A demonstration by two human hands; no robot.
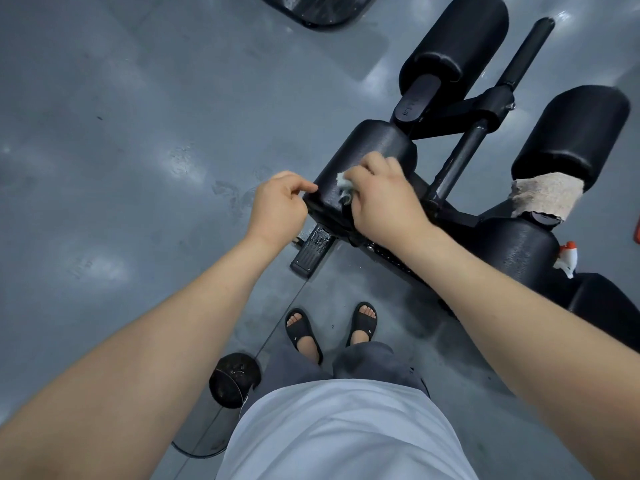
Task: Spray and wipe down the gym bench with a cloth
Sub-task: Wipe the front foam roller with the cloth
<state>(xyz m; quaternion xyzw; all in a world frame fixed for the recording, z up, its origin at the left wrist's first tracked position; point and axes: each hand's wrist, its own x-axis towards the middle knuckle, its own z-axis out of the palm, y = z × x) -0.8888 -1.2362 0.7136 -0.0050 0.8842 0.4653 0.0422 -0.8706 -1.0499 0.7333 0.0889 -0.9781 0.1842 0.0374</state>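
Grey gym floor (121, 168), black padded surface (512, 251).
Right grip (384, 202) clutches a cloth (343, 181) on its pad (374, 147); left grip (277, 204) curled alongside, hold unclear.

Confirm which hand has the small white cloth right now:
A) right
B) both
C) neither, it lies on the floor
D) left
A: the right hand grips the cloth against the pad, while the left hand only touches the pad's end and has no cloth in it.
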